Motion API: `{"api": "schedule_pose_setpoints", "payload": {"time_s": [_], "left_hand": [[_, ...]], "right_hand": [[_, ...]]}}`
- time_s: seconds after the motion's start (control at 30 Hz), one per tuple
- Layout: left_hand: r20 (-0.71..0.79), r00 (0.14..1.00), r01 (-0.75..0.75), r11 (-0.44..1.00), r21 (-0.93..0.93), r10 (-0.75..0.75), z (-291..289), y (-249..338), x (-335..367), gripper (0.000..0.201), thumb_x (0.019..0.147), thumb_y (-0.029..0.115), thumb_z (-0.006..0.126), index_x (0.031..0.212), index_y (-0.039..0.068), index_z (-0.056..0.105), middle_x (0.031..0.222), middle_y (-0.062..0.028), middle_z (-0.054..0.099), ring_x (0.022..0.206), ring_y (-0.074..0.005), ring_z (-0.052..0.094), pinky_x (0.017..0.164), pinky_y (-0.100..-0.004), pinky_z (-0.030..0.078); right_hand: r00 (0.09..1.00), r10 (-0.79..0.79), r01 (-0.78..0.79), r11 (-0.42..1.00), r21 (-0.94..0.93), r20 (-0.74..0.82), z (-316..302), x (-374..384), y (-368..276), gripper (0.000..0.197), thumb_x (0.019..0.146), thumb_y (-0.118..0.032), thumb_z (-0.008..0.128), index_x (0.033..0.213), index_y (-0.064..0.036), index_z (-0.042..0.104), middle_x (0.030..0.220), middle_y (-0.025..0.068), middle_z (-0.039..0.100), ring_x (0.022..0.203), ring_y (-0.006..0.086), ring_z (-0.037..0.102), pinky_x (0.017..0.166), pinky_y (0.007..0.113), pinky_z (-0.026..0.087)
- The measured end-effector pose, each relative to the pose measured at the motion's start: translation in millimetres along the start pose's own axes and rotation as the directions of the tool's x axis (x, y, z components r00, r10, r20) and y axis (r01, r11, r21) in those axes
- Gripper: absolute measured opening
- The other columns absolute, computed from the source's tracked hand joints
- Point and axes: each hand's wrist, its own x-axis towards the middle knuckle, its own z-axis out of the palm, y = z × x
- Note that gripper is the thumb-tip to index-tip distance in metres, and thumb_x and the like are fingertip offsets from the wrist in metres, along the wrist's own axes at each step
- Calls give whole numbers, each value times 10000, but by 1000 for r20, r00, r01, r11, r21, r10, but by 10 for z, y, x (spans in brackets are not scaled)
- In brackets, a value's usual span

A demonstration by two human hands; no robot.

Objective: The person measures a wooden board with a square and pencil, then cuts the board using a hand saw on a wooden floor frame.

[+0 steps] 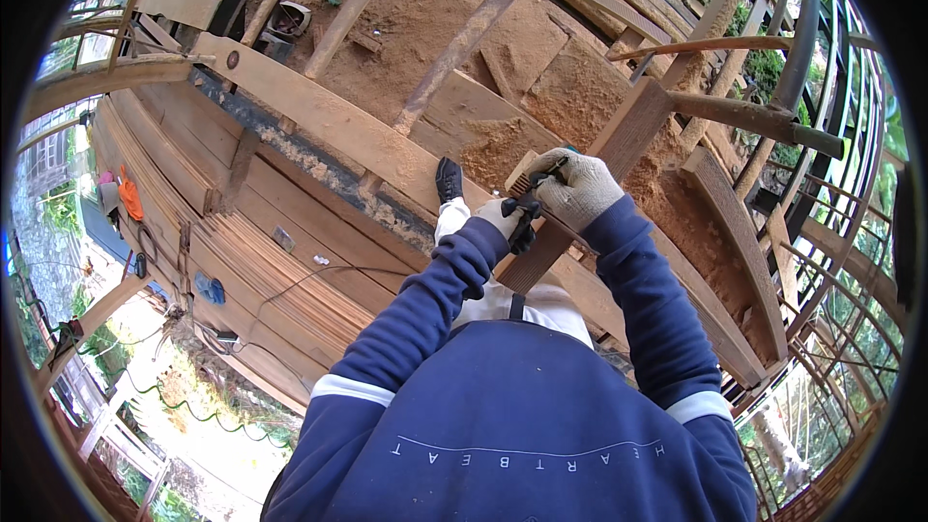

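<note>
My right hand, in a pale knit glove, is closed over the dark brown plank. At its fingertips is a small tan piece with dark ridges, perhaps a brush; its kind is not clear. Some black part also shows between those fingers. Close by on the left, my left hand, in a white glove with black fingers, is curled near the plank's edge. What it grips is hidden. The plank slants from between my legs up to the right, across the wooden frame.
A dark shoe stands on a long pale beam. Sawdust covers boards ahead. Curved timbers and metal rails rise right. Left lie stacked planks, a cable, blue footwear and an orange cloth.
</note>
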Motion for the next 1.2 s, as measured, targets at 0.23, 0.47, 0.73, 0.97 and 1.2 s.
{"api": "schedule_pose_setpoints", "payload": {"time_s": [0.23,0.47,0.73,0.97,1.2], "left_hand": [[22,996,89,987,-133,-86,-63,-64,106,330,1020,351,530,983,42,641,758,-141,673,578,-261,648,545,-360,553],[-90,996,13,997,-73,-19,43,78,-95,295,998,299,605,990,6,634,711,-144,667,532,-243,643,496,-337,553],[-89,996,-29,996,-85,22,32,63,-154,262,1008,255,607,1083,5,578,709,-117,655,578,-192,655,527,-311,562],[-58,997,49,994,-95,-55,-2,3,-126,227,1045,166,501,1128,-8,621,801,-125,695,642,-181,674,619,-303,579],[-151,976,-143,983,111,159,-129,-400,43,211,1006,155,563,1076,-15,667,852,-105,722,707,-171,690,663,-315,563]], "right_hand": [[972,-3,4,1000,6,-235,-282,133,40,186,852,-47,627,1020,-8,698,839,117,717,769,155,690,736,294,557],[944,155,-13,898,441,-290,-267,22,135,265,871,24,574,1119,23,665,860,62,671,736,98,612,660,244,523],[928,192,51,784,619,-318,-174,-368,369,409,852,40,490,1237,7,624,901,88,680,748,124,627,662,253,532],[913,-18,158,936,314,-407,-85,-452,397,404,798,96,560,1178,12,668,1026,130,711,912,193,690,849,308,550],[847,-375,270,914,-304,-376,171,-361,199,500,697,19,686,1194,-30,666,1000,172,695,924,343,682,832,420,548]]}}
